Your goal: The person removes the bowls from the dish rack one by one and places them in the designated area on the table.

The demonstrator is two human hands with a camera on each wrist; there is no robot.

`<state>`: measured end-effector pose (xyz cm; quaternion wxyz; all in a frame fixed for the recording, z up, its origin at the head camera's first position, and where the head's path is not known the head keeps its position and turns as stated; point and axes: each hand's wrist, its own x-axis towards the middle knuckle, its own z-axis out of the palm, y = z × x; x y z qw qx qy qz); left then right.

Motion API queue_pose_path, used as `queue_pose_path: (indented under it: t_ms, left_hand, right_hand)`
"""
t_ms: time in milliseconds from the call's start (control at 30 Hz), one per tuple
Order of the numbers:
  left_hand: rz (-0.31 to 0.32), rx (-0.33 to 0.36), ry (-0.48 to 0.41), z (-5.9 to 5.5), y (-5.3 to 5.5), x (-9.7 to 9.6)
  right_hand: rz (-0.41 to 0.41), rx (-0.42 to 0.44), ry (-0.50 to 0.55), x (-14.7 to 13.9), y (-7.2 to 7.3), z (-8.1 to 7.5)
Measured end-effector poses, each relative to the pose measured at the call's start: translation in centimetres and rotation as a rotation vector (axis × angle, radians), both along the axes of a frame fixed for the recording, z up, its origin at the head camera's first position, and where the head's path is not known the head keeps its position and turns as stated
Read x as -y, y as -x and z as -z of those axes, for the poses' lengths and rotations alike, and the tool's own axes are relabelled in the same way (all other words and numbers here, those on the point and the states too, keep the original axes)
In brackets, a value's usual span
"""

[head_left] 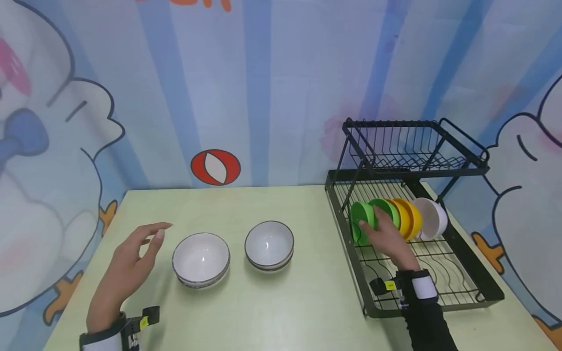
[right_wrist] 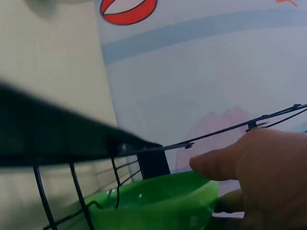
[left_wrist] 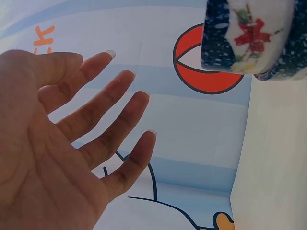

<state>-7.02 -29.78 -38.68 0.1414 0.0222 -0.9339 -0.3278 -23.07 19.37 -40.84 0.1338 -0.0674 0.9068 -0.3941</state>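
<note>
Right hand (head_left: 387, 239) is at the green bowls (head_left: 360, 215) in the rack (head_left: 474, 303); I can't tell if it grips. Left hand (head_left: 130, 263) hangs loose beside white-lined bowls (head_left: 201, 258).

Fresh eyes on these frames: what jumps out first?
Probably the bright green bowls and yellow bowls on the lower tier of the black dish rack at right, with the right hand in at the green ones. Next, the white-lined bowls mid-table, the empty left hand left of them, and the cartoon backdrop behind the table.
</note>
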Motion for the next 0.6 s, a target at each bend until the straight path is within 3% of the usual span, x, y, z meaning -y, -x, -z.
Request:
queue_pose_path:
  t_ms: [300,600]
  left_hand:
    - [-0.003,0.032,-0.001,0.0,0.0,-0.2]
    - [0.003,0.025,-0.012,-0.1,0.1,-0.1]
  right_hand:
    - [0.004,-0.228,-0.158,0.1,0.1,0.5]
    - [0.109,-0.428,-0.164,0.9,-0.6,0.7]
